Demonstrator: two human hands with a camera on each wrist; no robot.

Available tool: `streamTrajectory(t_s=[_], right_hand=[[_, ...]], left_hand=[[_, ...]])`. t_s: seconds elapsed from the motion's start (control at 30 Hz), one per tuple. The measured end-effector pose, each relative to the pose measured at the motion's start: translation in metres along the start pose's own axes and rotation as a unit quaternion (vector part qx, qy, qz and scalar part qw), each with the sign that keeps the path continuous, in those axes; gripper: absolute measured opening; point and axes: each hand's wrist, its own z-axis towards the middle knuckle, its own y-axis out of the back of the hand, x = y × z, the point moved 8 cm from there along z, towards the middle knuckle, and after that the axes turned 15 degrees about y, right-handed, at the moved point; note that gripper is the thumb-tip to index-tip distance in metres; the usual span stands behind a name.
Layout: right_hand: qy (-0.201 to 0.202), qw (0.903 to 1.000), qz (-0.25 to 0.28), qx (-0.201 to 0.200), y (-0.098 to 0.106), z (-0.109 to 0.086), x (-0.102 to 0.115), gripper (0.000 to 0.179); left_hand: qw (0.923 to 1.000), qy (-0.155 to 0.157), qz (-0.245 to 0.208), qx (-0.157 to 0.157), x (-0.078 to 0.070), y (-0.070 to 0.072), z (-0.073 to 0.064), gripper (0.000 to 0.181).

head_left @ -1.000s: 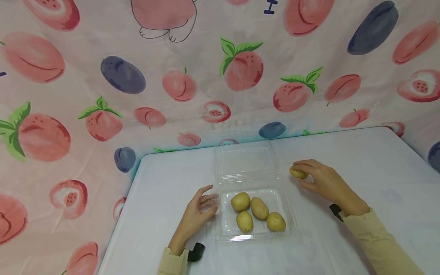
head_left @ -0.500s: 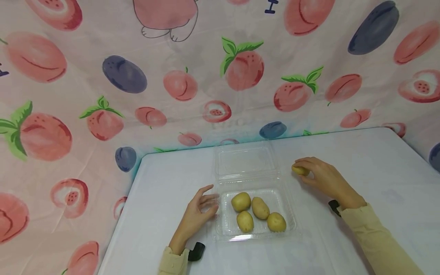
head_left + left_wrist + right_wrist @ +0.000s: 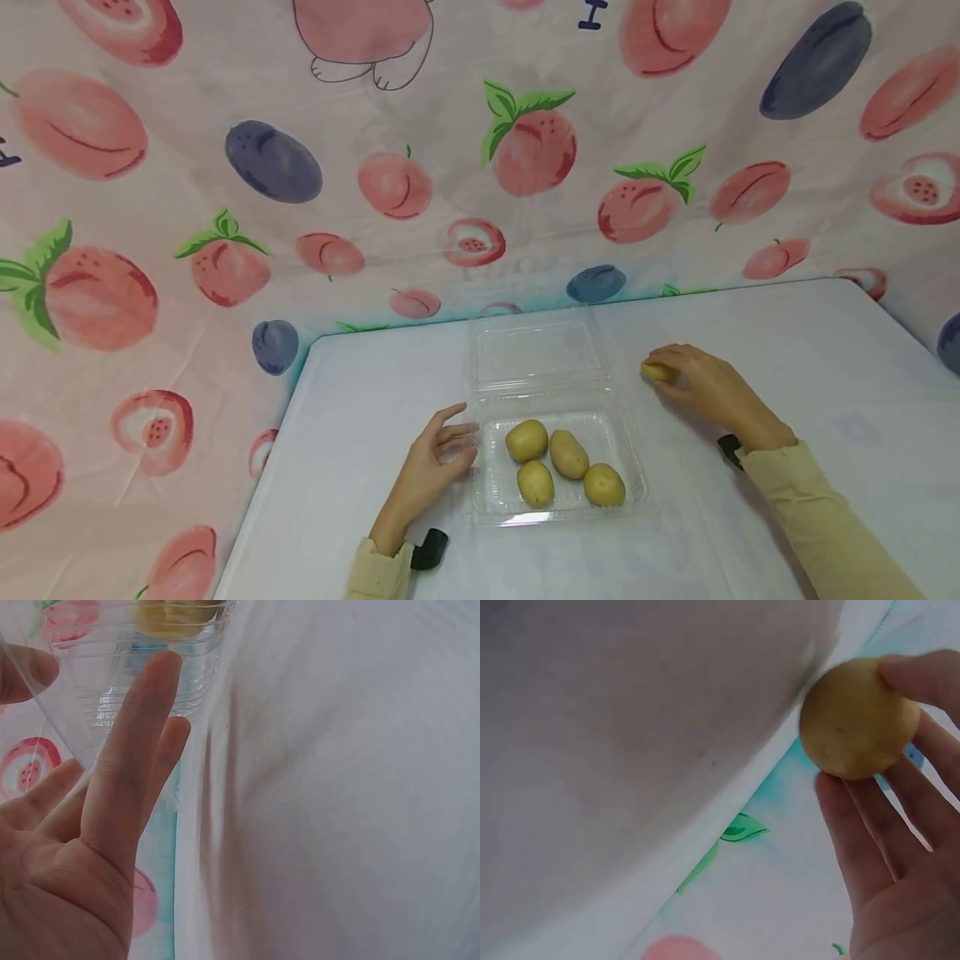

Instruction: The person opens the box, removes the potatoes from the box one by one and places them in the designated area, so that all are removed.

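Observation:
My right hand (image 3: pixel 708 382) holds a potato (image 3: pixel 859 720) between thumb and fingers, low over the white table and to the right of a clear plastic clamshell box (image 3: pixel 491 500). In the head view the fingers partly cover that potato. Several yellow-brown potatoes, one of them an oblong potato (image 3: pixel 568 455), lie in the base of the box, whose lid (image 3: pixel 536 350) is folded back away from me. Beside the box's left wall is my left hand (image 3: pixel 426 467), its fingers loosely extended. The left wrist view has its fingers (image 3: pixel 124 765) close to the clear wall; firm contact is hard to judge.
A white cloth covers the table (image 3: pixel 750 533). Behind and to the left hangs a pink curtain (image 3: pixel 450 125) printed with fruit, meeting the table's back edge. A dark wrist strap piece (image 3: pixel 429 550) shows by the left sleeve.
My right hand has shifted slightly right with the potato, and its fingers now hide more of it in the head view. My left hand, the box and the potatoes inside stay put.

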Motion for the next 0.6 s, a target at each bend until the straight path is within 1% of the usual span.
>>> streamTrajectory(t_s=[0.17,0.6], right_hand=[[-0.003,0.9999,0.014,0.008,-0.0043,0.0,-0.0028,0.035],[0.001,0.9997,0.014,0.022,-0.006,0.0052,-0.0053,0.031]], left_hand=[[1.0,0.007,-0.001,-0.003,0.001,0.0007,-0.0003,0.064],[1.0,0.005,-0.003,-0.003,-0.001,-0.0013,0.0022,0.064]])
